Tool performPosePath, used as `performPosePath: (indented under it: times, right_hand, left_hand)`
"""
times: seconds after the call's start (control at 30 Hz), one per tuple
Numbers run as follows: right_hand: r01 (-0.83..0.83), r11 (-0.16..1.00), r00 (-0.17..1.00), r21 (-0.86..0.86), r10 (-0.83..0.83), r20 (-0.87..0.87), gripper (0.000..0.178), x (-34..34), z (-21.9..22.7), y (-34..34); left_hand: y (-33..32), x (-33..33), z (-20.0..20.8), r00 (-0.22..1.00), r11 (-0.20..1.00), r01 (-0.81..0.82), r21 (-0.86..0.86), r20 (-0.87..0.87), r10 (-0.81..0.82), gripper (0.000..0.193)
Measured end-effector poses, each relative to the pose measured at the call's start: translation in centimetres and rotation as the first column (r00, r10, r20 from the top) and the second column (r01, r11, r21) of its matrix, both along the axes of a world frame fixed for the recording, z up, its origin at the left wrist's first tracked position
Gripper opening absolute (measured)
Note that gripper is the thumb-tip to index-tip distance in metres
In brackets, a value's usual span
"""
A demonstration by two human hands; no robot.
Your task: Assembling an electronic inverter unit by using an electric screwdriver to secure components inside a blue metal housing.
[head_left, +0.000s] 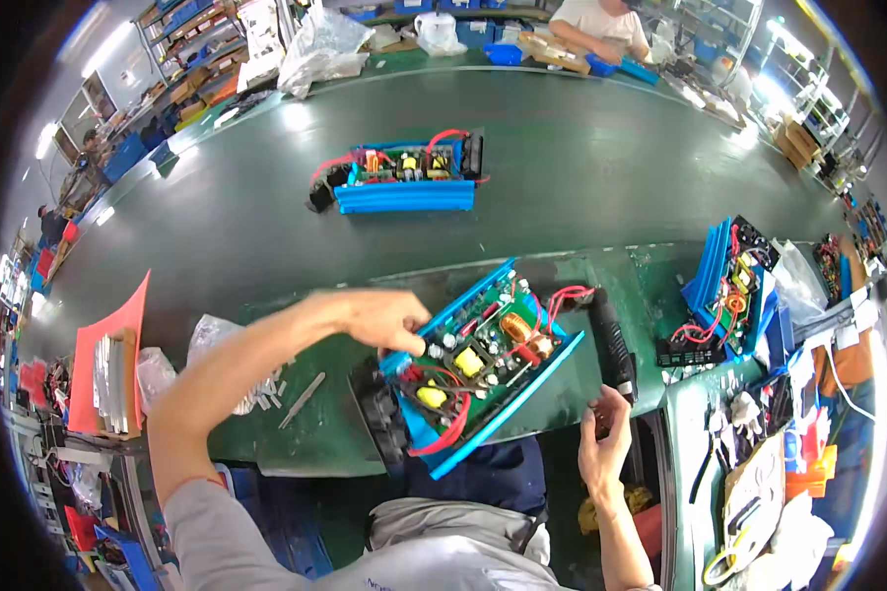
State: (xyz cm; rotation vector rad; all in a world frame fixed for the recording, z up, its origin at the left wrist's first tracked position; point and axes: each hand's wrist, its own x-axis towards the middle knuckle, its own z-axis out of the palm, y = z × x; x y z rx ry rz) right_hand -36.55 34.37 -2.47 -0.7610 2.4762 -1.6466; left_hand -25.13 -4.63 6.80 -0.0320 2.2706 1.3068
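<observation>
An opened electronic unit [471,364] in a blue metal casing lies tilted on the bench before me, its circuit board, copper coil, yellow transformers and red wires exposed. A black end panel [379,414] stands at its near left end. My left hand [389,323] reaches over from the left, fingers curled together at the casing's upper left corner; what they pinch is hidden. My right hand [606,438] is right of the unit, thumb and fingers curled close around something too dark to make out. Just beyond its fingertips lies a long black piece [613,340], beside the red wires.
A similar blue unit [406,182] lies on the green belt [581,158] ahead; another [729,295] is at the right. A thin metal strip [303,400] and small pale pieces [264,392] lie left. A red-orange board [108,360] stands far left. Another person [601,34] works across the belt.
</observation>
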Motion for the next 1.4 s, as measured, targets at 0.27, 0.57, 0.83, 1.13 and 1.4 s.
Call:
performPosePath:
  times: [0.27,0.57,0.83,1.13,1.4]
  right_hand:
    - [-0.060,0.997,0.997,0.052,0.062,-0.037,0.041,-0.8,0.0,-0.9]
    - [0.093,0.991,0.985,0.094,-0.078,-0.153,0.051,-8.2,1.7,-7.3]
    - [-0.290,0.918,0.950,0.271,0.311,-0.038,0.029,-15.1,1.2,-10.6]
    - [0.082,0.962,0.733,0.261,0.119,-0.669,0.027,-8.0,7.2,-7.6]
    - [-0.144,0.871,0.926,0.470,0.286,-0.245,0.045,-7.1,7.8,-6.3]
  left_hand:
    - [-3.3,-2.4,0.1,0.983,0.870,0.013,-0.493,-0.152,-0.101,0.031]
    - [4.5,9.6,1.3,0.441,0.326,-0.897,-0.298,-0.555,0.705,0.042]
    - [9.7,11.6,-4.9,0.368,0.388,-0.921,-0.035,-0.404,0.837,0.042]
    - [10.9,11.3,-2.1,0.353,0.370,-0.905,-0.210,-0.856,0.377,0.040]
    - [9.7,12.8,-5.8,0.306,0.430,-0.898,-0.089,-0.829,0.468,0.045]
